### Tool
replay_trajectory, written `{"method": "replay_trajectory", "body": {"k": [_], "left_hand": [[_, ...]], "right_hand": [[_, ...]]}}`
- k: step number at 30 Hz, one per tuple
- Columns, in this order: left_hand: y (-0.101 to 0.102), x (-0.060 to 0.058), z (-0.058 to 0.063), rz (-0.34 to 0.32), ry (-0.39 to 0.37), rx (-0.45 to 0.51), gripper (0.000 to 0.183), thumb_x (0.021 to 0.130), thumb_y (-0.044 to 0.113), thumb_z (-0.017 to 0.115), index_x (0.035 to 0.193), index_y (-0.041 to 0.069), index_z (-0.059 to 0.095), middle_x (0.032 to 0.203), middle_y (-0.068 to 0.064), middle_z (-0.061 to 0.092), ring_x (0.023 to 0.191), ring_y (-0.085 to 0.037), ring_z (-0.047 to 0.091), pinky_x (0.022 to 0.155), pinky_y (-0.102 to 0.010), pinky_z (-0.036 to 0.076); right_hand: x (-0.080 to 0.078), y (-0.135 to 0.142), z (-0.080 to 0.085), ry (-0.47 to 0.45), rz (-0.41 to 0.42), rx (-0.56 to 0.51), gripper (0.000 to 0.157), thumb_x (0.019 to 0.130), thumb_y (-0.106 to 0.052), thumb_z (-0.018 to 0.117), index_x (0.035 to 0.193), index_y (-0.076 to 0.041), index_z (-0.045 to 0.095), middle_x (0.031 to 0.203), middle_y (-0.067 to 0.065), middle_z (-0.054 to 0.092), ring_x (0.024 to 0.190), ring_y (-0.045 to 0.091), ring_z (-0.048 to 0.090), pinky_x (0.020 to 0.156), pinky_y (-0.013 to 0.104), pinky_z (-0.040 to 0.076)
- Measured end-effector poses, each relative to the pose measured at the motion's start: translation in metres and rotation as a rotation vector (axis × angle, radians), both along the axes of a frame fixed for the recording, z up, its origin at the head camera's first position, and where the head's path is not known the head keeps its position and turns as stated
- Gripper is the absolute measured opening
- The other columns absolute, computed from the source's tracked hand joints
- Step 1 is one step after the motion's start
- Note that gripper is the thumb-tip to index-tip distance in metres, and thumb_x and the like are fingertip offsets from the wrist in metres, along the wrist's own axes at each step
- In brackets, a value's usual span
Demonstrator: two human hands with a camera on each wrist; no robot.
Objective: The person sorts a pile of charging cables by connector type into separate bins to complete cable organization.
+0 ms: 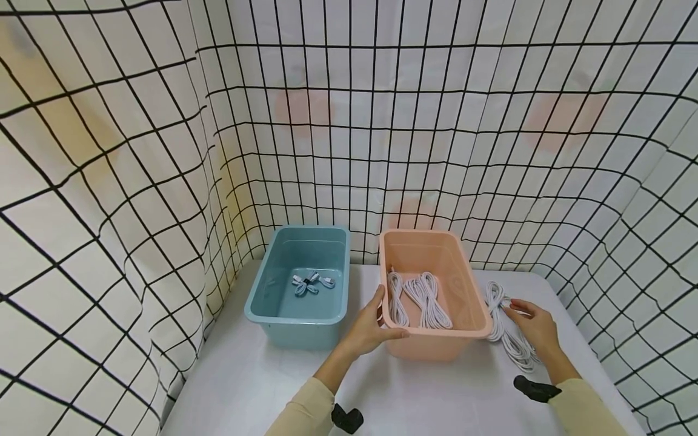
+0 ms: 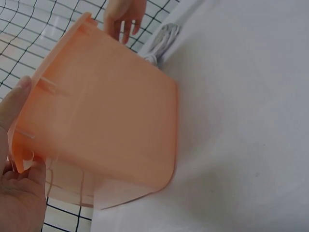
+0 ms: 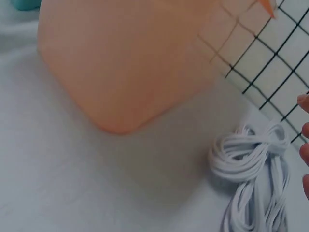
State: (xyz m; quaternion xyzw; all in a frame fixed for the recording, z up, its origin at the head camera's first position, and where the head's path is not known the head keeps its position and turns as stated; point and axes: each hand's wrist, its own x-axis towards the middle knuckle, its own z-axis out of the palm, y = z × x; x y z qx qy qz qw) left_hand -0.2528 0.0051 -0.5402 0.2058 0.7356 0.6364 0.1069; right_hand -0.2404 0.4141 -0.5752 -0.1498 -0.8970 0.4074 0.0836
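My left hand (image 1: 366,330) grips the front left corner of a peach-coloured plastic bin (image 1: 431,349). In the left wrist view the thumb lies over the rim and the fingers curl beneath it. Inside the bin lie two tied bundles of white cord (image 1: 429,304). To the bin's right, on the table, lies more bundled white cord (image 1: 518,350), tied near its middle. Above that cord hovers my right hand (image 1: 537,330), fingers loosely bent. The right wrist view shows its fingertips (image 3: 305,130) apart from the cord (image 3: 253,166), with nothing held.
Left of the peach bin stands a blue bin (image 1: 297,320) holding a few small light-coloured tied cords (image 1: 308,284). Both stand on a white-covered table (image 1: 425,399). A black wire grid (image 1: 376,127) over white sheeting encloses the back and sides.
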Motion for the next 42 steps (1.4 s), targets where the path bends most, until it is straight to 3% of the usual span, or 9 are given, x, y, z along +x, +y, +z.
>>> {"method": "replay_trajectory", "body": {"k": [7,12,18,20,28,36,42], "left_hand": [[0.001,-0.001,-0.002,-0.003,0.002,0.004,0.119,0.081,0.022,0.092,0.167,0.012,0.01,0.172,-0.006,0.012,0.15,-0.032,0.031,0.112,-0.039,0.04],[0.0,-0.001,-0.003,-0.005,-0.002,0.011,0.119,0.082,0.023,0.091,0.167,0.013,0.01,0.172,-0.008,0.012,0.15,-0.035,0.03,0.113,-0.041,0.039],[-0.002,-0.001,0.0,-0.002,0.001,0.012,0.118,0.083,0.02,0.091,0.167,0.011,0.009,0.171,-0.008,0.012,0.149,-0.035,0.032,0.113,-0.04,0.039],[-0.003,-0.002,0.001,-0.002,0.003,0.02,0.118,0.082,0.019,0.091,0.167,0.011,0.009,0.171,-0.008,0.012,0.149,-0.035,0.032,0.113,-0.04,0.039],[-0.001,-0.002,-0.001,-0.011,0.0,0.007,0.119,0.082,0.022,0.091,0.167,0.01,0.008,0.172,-0.007,0.011,0.15,-0.032,0.032,0.112,-0.039,0.039],[-0.001,-0.002,-0.002,0.001,0.01,-0.02,0.119,0.082,0.024,0.092,0.167,0.012,0.01,0.172,-0.006,0.012,0.15,-0.033,0.031,0.112,-0.038,0.04],[0.0,-0.001,-0.001,0.004,0.009,-0.016,0.117,0.083,0.023,0.091,0.167,0.011,0.011,0.172,-0.007,0.012,0.15,-0.034,0.031,0.112,-0.039,0.04]], "right_hand": [[-0.004,0.007,-0.034,-0.084,-0.07,-0.051,0.064,0.104,-0.039,0.062,0.148,0.005,0.049,0.142,0.03,0.054,0.131,0.049,0.048,0.106,0.062,0.04],[-0.008,0.004,-0.052,-0.101,-0.061,-0.014,0.064,0.101,-0.038,0.065,0.144,0.008,0.051,0.135,0.031,0.058,0.126,0.049,0.051,0.105,0.063,0.037],[-0.011,-0.004,-0.068,-0.071,-0.052,0.01,0.058,0.098,-0.027,0.07,0.14,0.01,0.053,0.121,0.031,0.063,0.11,0.042,0.06,0.085,0.043,0.048],[-0.013,-0.007,-0.069,-0.051,-0.067,0.019,0.056,0.097,-0.025,0.071,0.137,0.011,0.055,0.118,0.03,0.064,0.108,0.041,0.06,0.082,0.041,0.048],[-0.01,-0.012,-0.068,-0.03,-0.165,0.078,0.047,0.097,-0.021,0.066,0.127,0.015,0.062,0.108,0.03,0.066,0.105,0.046,0.058,0.09,0.057,0.044],[-0.008,-0.016,-0.065,-0.029,-0.264,0.025,0.047,0.103,-0.018,0.053,0.136,0.016,0.056,0.132,0.038,0.056,0.125,0.059,0.043,0.105,0.066,0.031],[-0.007,-0.013,-0.059,-0.037,-0.295,-0.03,0.048,0.104,-0.02,0.054,0.138,0.014,0.053,0.138,0.038,0.049,0.128,0.061,0.032,0.104,0.067,0.026]]}}
